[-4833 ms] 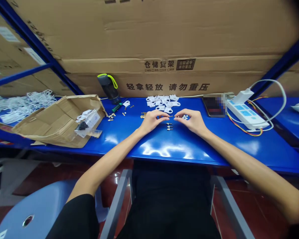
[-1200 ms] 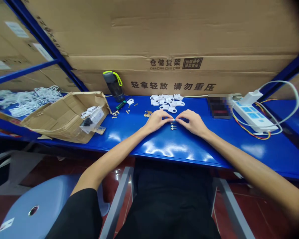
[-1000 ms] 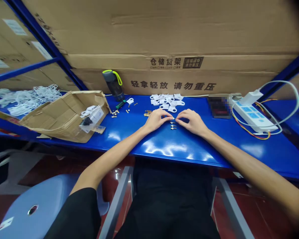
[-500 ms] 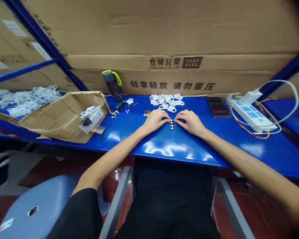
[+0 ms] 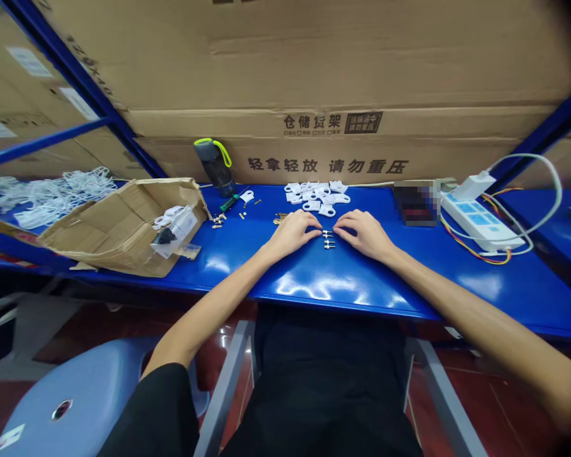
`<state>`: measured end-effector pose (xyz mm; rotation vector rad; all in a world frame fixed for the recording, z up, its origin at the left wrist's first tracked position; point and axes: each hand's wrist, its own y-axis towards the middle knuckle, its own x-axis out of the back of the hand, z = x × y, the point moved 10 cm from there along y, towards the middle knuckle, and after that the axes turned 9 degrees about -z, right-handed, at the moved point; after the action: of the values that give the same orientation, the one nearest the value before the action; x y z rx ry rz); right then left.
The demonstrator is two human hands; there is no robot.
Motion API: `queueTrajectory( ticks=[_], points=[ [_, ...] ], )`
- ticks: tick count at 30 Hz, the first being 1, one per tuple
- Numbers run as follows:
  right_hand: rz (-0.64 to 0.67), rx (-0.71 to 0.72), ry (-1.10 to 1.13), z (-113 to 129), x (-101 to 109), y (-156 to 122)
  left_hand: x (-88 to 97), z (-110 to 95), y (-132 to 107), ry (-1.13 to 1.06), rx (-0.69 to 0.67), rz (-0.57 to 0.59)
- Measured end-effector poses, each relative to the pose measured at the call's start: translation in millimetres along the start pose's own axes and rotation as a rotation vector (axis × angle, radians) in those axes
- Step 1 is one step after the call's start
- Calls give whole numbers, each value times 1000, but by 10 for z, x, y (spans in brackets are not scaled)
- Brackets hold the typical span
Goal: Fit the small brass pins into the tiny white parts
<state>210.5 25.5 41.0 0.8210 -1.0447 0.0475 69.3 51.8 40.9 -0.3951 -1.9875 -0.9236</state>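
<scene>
My left hand (image 5: 292,231) and my right hand (image 5: 365,233) rest on the blue bench (image 5: 342,279), knuckles up and fingers curled in. Their fingertips point at each other a short way apart. Between them lie three small metal pins (image 5: 328,239) in a short column. Both sets of fingertips are next to the top pin. Whether they touch it, or pinch anything, is too small to see. Just beyond the hands lies a heap of white plastic parts (image 5: 316,193). A few brass pieces (image 5: 280,218) lie by my left hand.
An open cardboard box (image 5: 118,225) with bagged parts sits at the left. A dark bottle (image 5: 214,165) and a green screwdriver (image 5: 228,203) are behind it. At the right lie a phone (image 5: 412,203) and a white power strip (image 5: 480,222) with cables. Cartons wall the back.
My fingertips met in a pinch over the pins half a second ago and have drawn slightly apart. A third pin now lies in the column where two lay 4.8 s ago.
</scene>
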Motion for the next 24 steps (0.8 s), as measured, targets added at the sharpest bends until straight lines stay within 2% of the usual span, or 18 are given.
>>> queueTrajectory(
  ticks=[5, 8, 12, 16, 24],
  points=[
    [62, -15, -11, 20, 132, -135, 92, -139, -277, 175, 50, -8],
    [84, -83, -24, 96, 203, -374, 69, -245, -574, 232, 87, 7],
    [147, -200, -40, 238, 145, -780, -8, -311, -874, 220, 167, 35],
    [168, -230, -92, 355, 76, -969, -38, -326, -948, 186, 210, 36],
    [145, -225, -125, 380, 80, -964, -23, -318, -948, 168, 226, 30]
  ],
)
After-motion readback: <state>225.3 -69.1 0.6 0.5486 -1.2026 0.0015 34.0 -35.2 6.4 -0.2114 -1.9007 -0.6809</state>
